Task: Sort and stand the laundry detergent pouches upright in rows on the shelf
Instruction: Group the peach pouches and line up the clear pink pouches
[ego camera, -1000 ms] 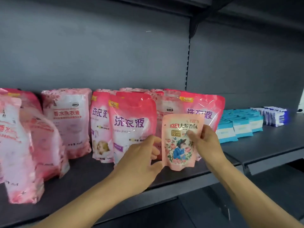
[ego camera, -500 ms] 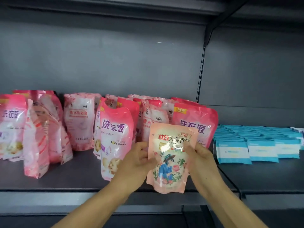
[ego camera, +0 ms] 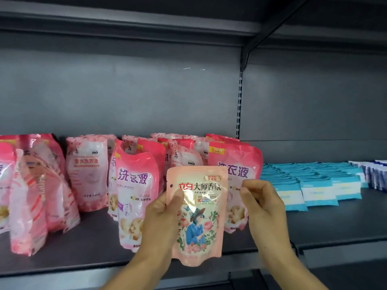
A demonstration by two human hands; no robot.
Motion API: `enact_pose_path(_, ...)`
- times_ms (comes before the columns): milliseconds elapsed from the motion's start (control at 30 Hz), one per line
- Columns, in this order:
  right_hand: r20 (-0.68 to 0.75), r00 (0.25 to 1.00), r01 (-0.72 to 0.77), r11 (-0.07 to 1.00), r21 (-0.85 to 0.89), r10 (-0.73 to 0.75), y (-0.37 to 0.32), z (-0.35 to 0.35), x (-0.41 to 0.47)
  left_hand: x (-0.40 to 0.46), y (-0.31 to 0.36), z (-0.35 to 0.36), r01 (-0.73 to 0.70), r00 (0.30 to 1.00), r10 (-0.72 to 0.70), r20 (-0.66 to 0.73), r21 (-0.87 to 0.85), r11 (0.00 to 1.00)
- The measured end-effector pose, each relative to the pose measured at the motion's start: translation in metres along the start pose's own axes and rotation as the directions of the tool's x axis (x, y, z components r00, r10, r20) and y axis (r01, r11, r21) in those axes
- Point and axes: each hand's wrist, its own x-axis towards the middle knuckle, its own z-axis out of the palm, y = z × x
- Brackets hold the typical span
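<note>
A small peach pouch (ego camera: pixel 196 216) printed with a figure in a blue dress is held upright in front of the shelf (ego camera: pixel 88 243). My left hand (ego camera: pixel 161 218) grips its left side, thumb across the front. My right hand (ego camera: pixel 263 208) hovers just right of the pouch with fingers curled, and a gap shows between them. Behind stand several bigger pink detergent pouches: one (ego camera: pixel 136 185) beside my left hand, one (ego camera: pixel 236 164) behind the peach pouch, and a paler one (ego camera: pixel 87 170) further back. More lean at the far left (ego camera: pixel 31 195).
Flat blue-and-white packs (ego camera: pixel 318 189) lie in rows on the right half of the shelf. A slotted upright post (ego camera: pixel 238 105) divides the grey back wall. Another shelf runs overhead (ego camera: pixel 125 19). Bare shelf surface shows in front of the left pouches.
My right hand has come off the peach pouch's right edge and now sits apart from it. My left hand alone holds the pouch, now raised slightly and closer to the camera.
</note>
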Motion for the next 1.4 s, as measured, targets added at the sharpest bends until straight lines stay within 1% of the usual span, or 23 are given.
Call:
enact_pose_path(100, -0.079, 0.995, 0.043, 0.991, -0.13, -0.054, 0.005, -0.012, 0.008, 0.003, 0.001, 0.0, -0.004, 1.0, 0.004, 0.003, -0.014, 1.0)
enact_pose_path(167, -0.09, 0.995, 0.019, 0.98, -0.197, -0.038, 0.007, -0.018, 0.015, 0.006, 0.001, 0.001, -0.007, 1.0, 0.007, -0.008, -0.015, 1.0)
enact_pose_path(300, 0.001, 0.998, -0.063, 0.949, -0.309, 0.067, 0.021, -0.027, 0.031, 0.009, -0.004, 0.01, -0.012, 0.999, 0.012, -0.042, -0.009, 1.0)
enact_pose_path(400, 0.108, 0.989, -0.064, 0.958, -0.28, 0.098, 0.034, -0.029, 0.043, 0.012, -0.007, 0.017, -0.023, 0.998, 0.022, -0.062, -0.024, 0.999)
enact_pose_path(500, 0.206, 0.973, -0.04, 0.96, -0.276, 0.1, 0.05, -0.032, 0.053, 0.017, -0.01, 0.026, -0.047, 0.991, 0.044, -0.123, -0.017, 0.999)
enact_pose_path(633, 0.301, 0.953, 0.07, 0.934, -0.351, 0.042, 0.069, -0.035, 0.063, 0.02, -0.015, 0.038, -0.095, 0.971, 0.097, -0.218, 0.02, 0.995)
enact_pose_path(700, 0.367, 0.93, 0.114, 0.926, -0.359, 0.028, 0.076, -0.037, 0.069, 0.02, -0.017, 0.045, -0.117, 0.953, 0.121, -0.277, 0.032, 0.993)
enact_pose_path(767, 0.423, 0.906, 0.147, 0.929, -0.34, 0.011, 0.082, -0.039, 0.076, 0.019, -0.018, 0.053, -0.143, 0.932, 0.147, -0.33, 0.036, 0.989)
enact_pose_path(867, 0.455, 0.89, 0.202, 0.922, -0.331, -0.031, 0.088, -0.037, 0.08, 0.015, -0.02, 0.065, -0.165, 0.908, 0.173, -0.381, 0.053, 0.985)
enact_pose_path(967, 0.496, 0.865, 0.229, 0.939, -0.255, -0.076, 0.092, -0.032, 0.08, 0.009, -0.022, 0.072, -0.15, 0.887, 0.19, -0.42, 0.126, 0.981)
enact_pose_path(1067, 0.549, 0.831, 0.228, 0.953, -0.199, -0.084, 0.092, -0.036, 0.08, 0.006, -0.025, 0.076, -0.14, 0.868, 0.202, -0.453, 0.167, 0.976)
enact_pose_path(1100, 0.536, 0.838, 0.233, 0.955, -0.185, -0.101, 0.09, -0.041, 0.08, 0.005, -0.025, 0.078, -0.138, 0.865, 0.204, -0.459, 0.173, 0.975)
enact_pose_path(1133, 0.478, 0.868, 0.242, 0.955, -0.173, -0.133, 0.086, -0.047, 0.08, 0.005, -0.025, 0.079, -0.136, 0.862, 0.205, -0.464, 0.178, 0.975)
enact_pose_path(1200, 0.253, 0.94, 0.265, 0.958, -0.114, -0.23, 0.075, -0.059, 0.085, 0.005, -0.024, 0.081, -0.137, 0.861, 0.209, -0.464, 0.184, 0.973)
enact_pose_path(1233, 0.156, 0.956, 0.264, 0.961, -0.08, -0.25, 0.072, -0.063, 0.093, 0.005, -0.024, 0.082, -0.138, 0.862, 0.212, -0.46, 0.19, 0.972)
enact_pose_path(1267, 0.119, 0.966, 0.238, 0.969, -0.065, -0.23, 0.072, -0.063, 0.103, 0.005, -0.024, 0.082, -0.137, 0.863, 0.214, -0.457, 0.196, 0.971)
enact_pose_path(1300, 0.143, 0.974, 0.19, 0.979, -0.079, -0.177, 0.073, -0.061, 0.114, 0.005, -0.025, 0.083, -0.136, 0.865, 0.216, -0.453, 0.202, 0.97)
enact_pose_path(1333, 0.207, 0.972, 0.136, 0.984, -0.117, -0.11, 0.077, -0.057, 0.125, 0.005, -0.025, 0.083, -0.136, 0.866, 0.219, -0.449, 0.209, 0.968)
enact_pose_path(1400, 0.353, 0.935, 0.056, 0.977, -0.207, 0.022, 0.087, -0.045, 0.141, 0.006, -0.026, 0.085, -0.135, 0.868, 0.221, -0.445, 0.217, 0.967)
